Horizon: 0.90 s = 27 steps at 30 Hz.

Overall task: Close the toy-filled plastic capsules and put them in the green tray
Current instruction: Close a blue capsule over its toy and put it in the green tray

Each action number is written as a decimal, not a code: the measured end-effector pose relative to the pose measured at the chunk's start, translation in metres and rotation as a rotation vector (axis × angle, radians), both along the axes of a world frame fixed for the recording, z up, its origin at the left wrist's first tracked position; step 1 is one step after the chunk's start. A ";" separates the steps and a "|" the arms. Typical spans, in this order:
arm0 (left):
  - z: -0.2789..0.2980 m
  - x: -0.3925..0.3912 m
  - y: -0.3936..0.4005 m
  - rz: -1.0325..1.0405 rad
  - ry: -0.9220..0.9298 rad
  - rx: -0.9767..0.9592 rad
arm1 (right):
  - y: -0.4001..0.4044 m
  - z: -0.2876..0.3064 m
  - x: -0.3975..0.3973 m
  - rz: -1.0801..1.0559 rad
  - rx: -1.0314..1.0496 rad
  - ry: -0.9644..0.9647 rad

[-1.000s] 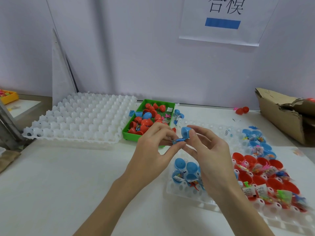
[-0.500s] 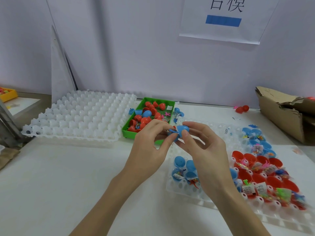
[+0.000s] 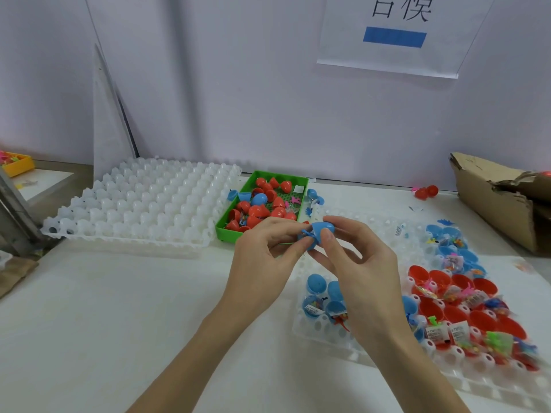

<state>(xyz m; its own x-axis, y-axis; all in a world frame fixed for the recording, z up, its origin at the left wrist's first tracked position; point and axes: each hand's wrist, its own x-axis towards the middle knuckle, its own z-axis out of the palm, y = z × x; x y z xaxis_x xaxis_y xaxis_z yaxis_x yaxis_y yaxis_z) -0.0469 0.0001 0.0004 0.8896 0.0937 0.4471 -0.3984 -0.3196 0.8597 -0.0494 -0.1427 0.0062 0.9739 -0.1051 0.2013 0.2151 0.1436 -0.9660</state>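
Observation:
Both hands hold one blue capsule (image 3: 319, 231) in mid-air above the table, just in front of the green tray (image 3: 229, 234). My left hand (image 3: 268, 257) pinches its left side, where a blue toy part sticks out at the seam. My right hand (image 3: 357, 263) pinches its right half with thumb and forefinger. The green tray holds several red capsules and one blue one. A white cell tray (image 3: 325, 332) under my right arm carries open blue capsule halves (image 3: 316, 283) and open red halves (image 3: 447, 311) with bagged toys.
A large empty white cell tray (image 3: 143, 210) lies left of the green tray. A torn cardboard box (image 3: 501, 201) stands at the right. Two loose red capsules (image 3: 426, 192) lie near the wall. A yellow bin (image 3: 16, 163) sits far left.
The two halves of the blue capsule have come closer together between my fingers. Both hands stayed at the same spot in front of the green tray.

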 end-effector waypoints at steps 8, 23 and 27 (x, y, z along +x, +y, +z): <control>0.000 -0.002 -0.001 -0.026 -0.088 0.022 | -0.002 0.002 0.001 -0.031 0.005 0.014; 0.001 -0.001 0.005 -0.043 0.064 -0.227 | 0.004 -0.001 -0.002 -0.032 -0.112 -0.064; 0.004 -0.002 0.003 -0.060 0.056 -0.285 | 0.002 0.002 -0.002 -0.033 -0.104 -0.070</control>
<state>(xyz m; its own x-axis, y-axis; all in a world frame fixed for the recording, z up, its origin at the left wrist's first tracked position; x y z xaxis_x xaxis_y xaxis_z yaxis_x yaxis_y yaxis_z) -0.0486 0.0033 0.0041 0.9199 0.1552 0.3600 -0.3583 -0.0396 0.9327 -0.0513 -0.1407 0.0077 0.9535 -0.1124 0.2797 0.2851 0.0354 -0.9578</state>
